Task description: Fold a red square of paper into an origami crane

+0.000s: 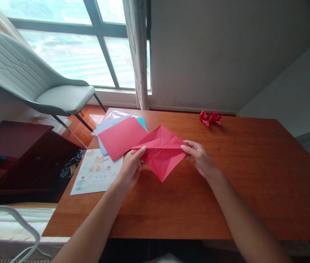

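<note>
A creased red sheet of origami paper [162, 157] is held up over the wooden table, turned so that it looks like a diamond. One crease runs straight across its middle from hand to hand, and fainter creases cross it. My left hand [133, 164] pinches the left corner, thumb on top and fingers underneath. At the right corner, my right hand [198, 155] grips in the same way. Just left of the held sheet lies a flat red sheet [123, 137] on top of other coloured papers.
Beneath the red sheet are lilac paper [103, 128] and teal paper [142, 123]. A white bear-printed pad [97, 177] lies at the table's left edge. Folded red paper shapes [211, 117] stand at the back of the wooden table [253, 175]. A grey chair [62, 96] is beyond, left.
</note>
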